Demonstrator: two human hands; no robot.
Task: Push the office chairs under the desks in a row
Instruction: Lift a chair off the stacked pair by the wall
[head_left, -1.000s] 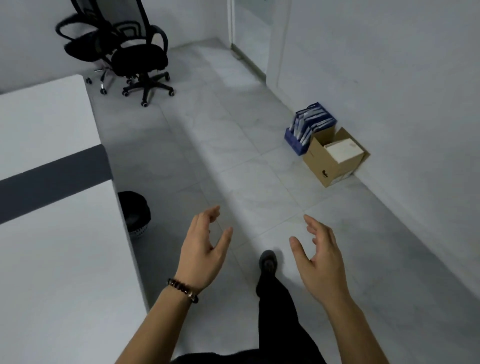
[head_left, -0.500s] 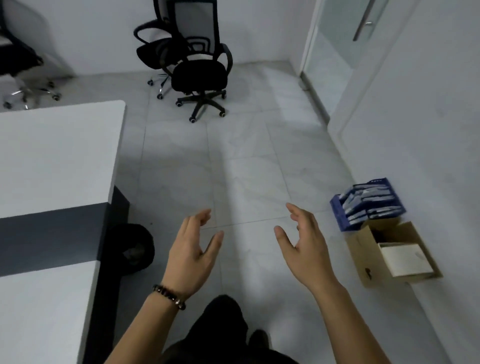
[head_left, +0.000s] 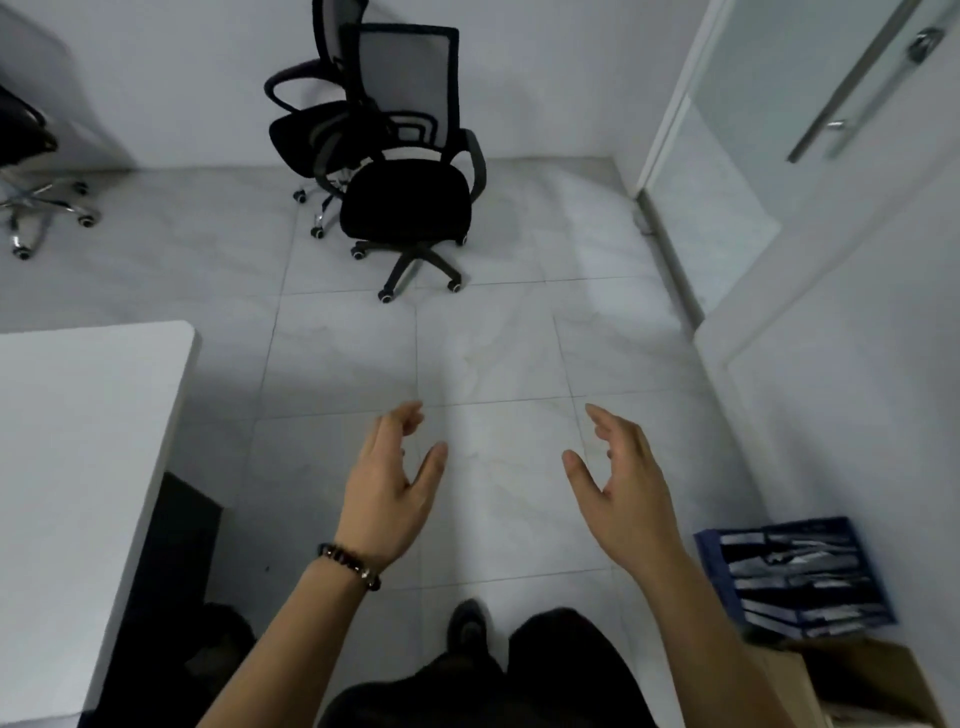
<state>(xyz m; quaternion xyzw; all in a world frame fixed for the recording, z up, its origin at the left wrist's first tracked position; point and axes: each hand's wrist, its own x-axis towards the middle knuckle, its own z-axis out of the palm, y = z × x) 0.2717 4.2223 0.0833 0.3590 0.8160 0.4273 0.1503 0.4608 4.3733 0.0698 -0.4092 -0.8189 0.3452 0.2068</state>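
Note:
A black mesh-back office chair (head_left: 410, 202) stands on the tiled floor ahead, seat facing me. A second black chair (head_left: 306, 132) is tucked close behind it, to its left. Part of a third chair (head_left: 26, 171) with a chrome base shows at the far left edge. A white desk (head_left: 78, 441) fills the lower left. My left hand (head_left: 389, 493), with a bead bracelet on the wrist, and my right hand (head_left: 623, 493) are held out in front of me, fingers apart and empty, well short of the chairs.
A glass door (head_left: 810, 104) with a metal handle is at the upper right, beside a white wall. A blue file box (head_left: 800, 577) and a cardboard box (head_left: 862, 686) sit on the floor at the lower right. A dark bin (head_left: 213, 649) is under the desk.
The view has swung and advanced toward the chairs, which now appear larger and nearer. The boxes have slid to the lower right. Both hands stay open and empty.

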